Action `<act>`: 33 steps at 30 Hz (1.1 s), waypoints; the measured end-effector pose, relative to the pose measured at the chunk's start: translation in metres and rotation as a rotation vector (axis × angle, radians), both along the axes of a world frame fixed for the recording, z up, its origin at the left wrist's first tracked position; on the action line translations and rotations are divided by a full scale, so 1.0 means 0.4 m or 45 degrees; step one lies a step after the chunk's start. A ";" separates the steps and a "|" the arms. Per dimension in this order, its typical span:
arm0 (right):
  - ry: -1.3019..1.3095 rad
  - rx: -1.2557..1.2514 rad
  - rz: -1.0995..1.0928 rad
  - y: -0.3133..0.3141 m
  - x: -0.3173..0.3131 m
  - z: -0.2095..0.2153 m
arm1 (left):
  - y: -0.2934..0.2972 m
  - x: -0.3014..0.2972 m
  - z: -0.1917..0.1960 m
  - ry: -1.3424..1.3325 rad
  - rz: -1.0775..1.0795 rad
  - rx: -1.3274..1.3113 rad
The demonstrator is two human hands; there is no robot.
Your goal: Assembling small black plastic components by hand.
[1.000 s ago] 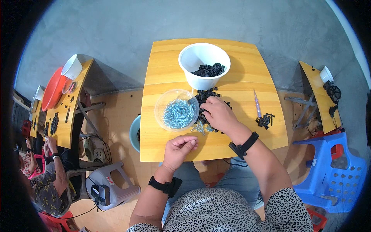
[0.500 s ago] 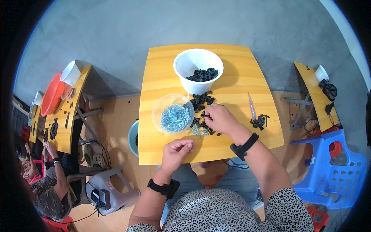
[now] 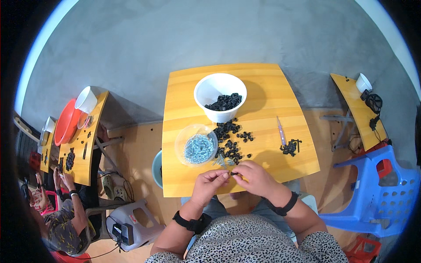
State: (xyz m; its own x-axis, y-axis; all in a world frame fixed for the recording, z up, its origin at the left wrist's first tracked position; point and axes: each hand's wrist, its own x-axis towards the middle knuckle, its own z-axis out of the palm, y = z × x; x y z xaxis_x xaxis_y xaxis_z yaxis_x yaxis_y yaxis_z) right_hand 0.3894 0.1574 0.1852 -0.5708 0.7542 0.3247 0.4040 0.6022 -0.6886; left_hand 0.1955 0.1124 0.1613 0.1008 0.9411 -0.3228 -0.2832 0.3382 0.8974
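Black is the small piece (image 3: 233, 173) which is held at the fingertips of the right hand (image 3: 239, 172), at the lower centre of the frame. The left hand (image 3: 224, 179) is placed just beside it, with thumb and fingers bent and near together; whether the piece is also gripped by this hand cannot be told.

Above the two hands, many loose black pieces (image 3: 226, 129), short and rounded with a dull surface, are scattered on the yellow worktop (image 3: 184, 96). More of the same dark kind are heaped inside a round white bowl (image 3: 219, 115) at the upper centre, whose smooth wall is narrowed toward its base. Left of the loose pieces, a round transparent tub (image 3: 178, 148) is filled with shiny blue-silver bits (image 3: 198, 149), and a few similar bits are spilled just beside it. On the right part, a slender screwdriver (image 3: 280, 131) with a purplish, see-through handle is laid near a small black pile (image 3: 289, 148).

The hands are held close to the near edge of the worktop, by which little room is left below them. Between the scattered pieces and the screwdriver, a band of bare wood-grained surface is seen.
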 end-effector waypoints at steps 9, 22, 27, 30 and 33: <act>0.024 0.057 0.071 -0.010 0.003 0.006 | 0.016 -0.013 0.002 -0.212 -0.200 -0.200; 0.194 -0.168 -0.017 -0.033 0.016 -0.004 | -0.007 0.001 -0.023 -0.327 -0.145 -0.128; 0.194 -0.179 -0.050 -0.039 0.021 -0.005 | -0.001 0.010 -0.011 -0.267 -0.167 -0.141; 0.179 -0.144 -0.051 -0.040 0.021 -0.012 | -0.004 0.012 -0.011 -0.221 -0.179 -0.148; 0.165 -0.110 -0.023 -0.040 0.022 -0.013 | -0.007 0.010 -0.022 -0.227 -0.174 -0.165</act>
